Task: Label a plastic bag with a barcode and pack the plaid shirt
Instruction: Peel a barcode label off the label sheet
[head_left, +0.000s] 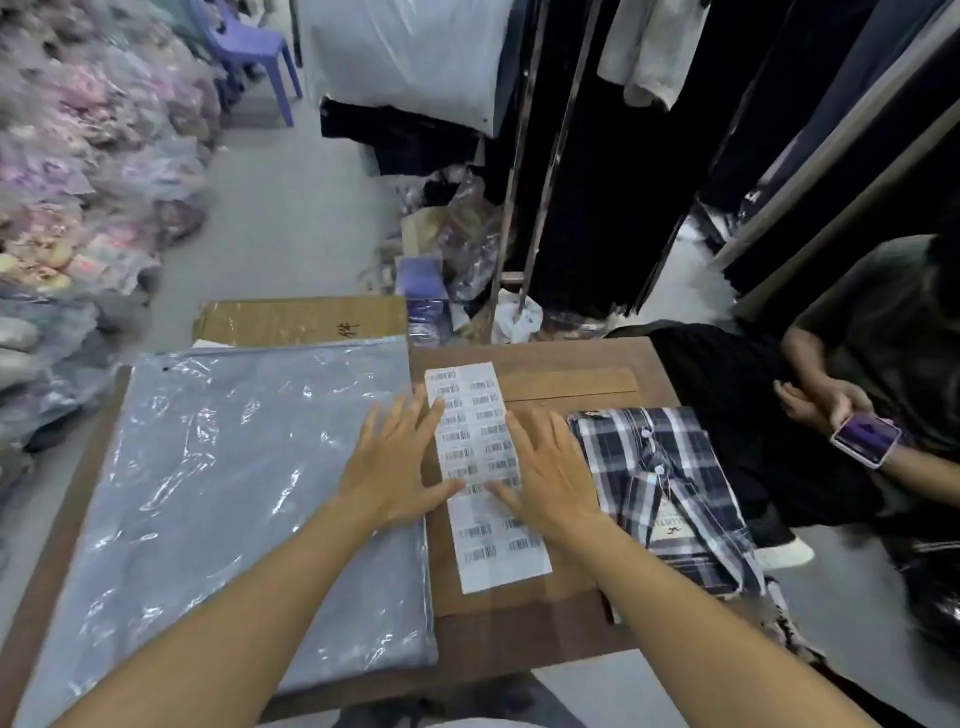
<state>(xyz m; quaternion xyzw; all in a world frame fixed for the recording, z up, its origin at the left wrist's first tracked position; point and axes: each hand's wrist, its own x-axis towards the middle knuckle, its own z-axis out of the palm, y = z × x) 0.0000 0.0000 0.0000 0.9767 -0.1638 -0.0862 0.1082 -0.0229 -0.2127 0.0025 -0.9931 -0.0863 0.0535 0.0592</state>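
Note:
A long white sheet of barcode stickers (480, 415) lies on the brown table (561, 629), in the middle. My left hand (397, 462) rests flat at the sheet's left edge, fingers spread, thumb on the paper. My right hand (545, 473) lies flat on the sheet's right side, fingers apart. A stack of clear plastic bags (234, 493) covers the left half of the table. The folded plaid shirt (670, 488), navy and white with a paper tag, lies at the table's right edge, just right of my right hand.
A cardboard box (301, 322) stands behind the bags. A seated person at the right holds a purple phone (865, 439). Bagged clothes are piled at the left (78, 182). Dark garments hang on racks (597, 156) behind the table. A purple stool (249, 52) stands far back.

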